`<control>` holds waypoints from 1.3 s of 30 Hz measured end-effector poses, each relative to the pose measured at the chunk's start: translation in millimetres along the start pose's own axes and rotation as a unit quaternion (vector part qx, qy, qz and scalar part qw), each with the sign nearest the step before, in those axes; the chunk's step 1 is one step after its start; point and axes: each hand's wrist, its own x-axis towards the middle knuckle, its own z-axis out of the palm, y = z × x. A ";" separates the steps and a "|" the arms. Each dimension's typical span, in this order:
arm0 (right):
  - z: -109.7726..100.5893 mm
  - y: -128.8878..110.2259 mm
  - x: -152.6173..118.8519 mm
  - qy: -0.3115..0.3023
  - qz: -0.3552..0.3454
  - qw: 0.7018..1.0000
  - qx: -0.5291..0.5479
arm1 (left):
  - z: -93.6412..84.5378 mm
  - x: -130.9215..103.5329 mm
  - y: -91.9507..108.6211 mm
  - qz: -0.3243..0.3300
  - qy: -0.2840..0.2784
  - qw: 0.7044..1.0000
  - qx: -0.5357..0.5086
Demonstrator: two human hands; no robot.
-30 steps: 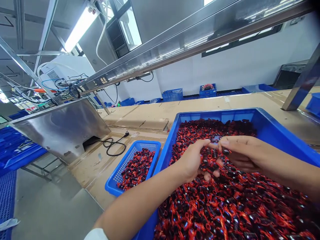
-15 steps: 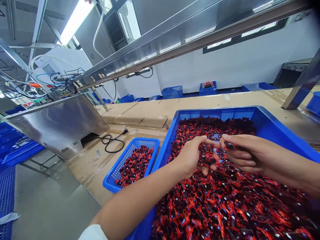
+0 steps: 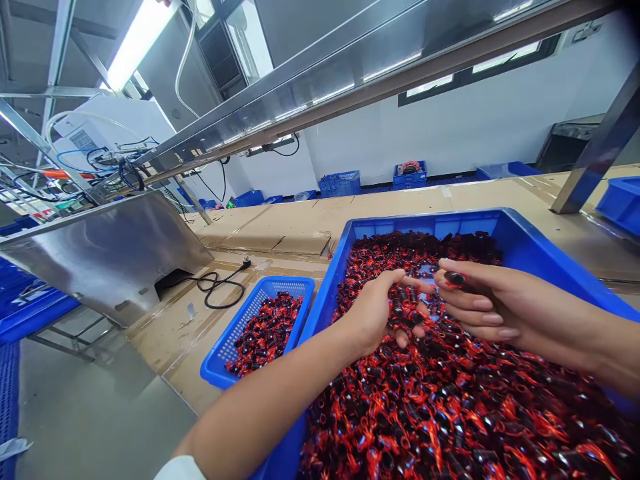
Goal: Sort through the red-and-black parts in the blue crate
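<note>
The left hand cups red-and-black parts; the right hand clamps one black piece — centre basket part-filled, lower-right bin heaped.

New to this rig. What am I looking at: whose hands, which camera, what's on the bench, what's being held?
No robot here: these are a person's two bare hands. The view comes from one camera worn on their head, facing forward and down.

The left hand cradles a cluster of small black-and-red parts. The right hand pinches a single dark part near the fingertips. Both are over a large blue bin holding many similar pieces.

Beside it, on a cardboard-covered bench, sits a smaller blue basket with perforated walls, also holding such pieces. Farther left is a black plug on its cord. What the parts are, I can't tell.
</note>
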 end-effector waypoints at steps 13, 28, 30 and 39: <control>5.8 -12.5 -8.8 -0.063 0.010 0.998 -0.005 | 2.0 -2.9 3.2 0.002 -0.015 1.000 0.005; -1.7 12.8 -1.5 0.003 -0.402 0.771 -0.494 | 4.5 -1.5 3.3 0.017 0.022 0.999 -0.027; -0.7 12.6 -3.0 0.004 -0.399 0.774 -0.491 | 4.0 -1.3 3.8 0.012 0.018 0.999 -0.041; -1.6 10.2 -5.0 0.009 -0.417 0.755 -0.506 | 2.3 -0.6 3.0 -0.029 -0.028 0.996 -0.084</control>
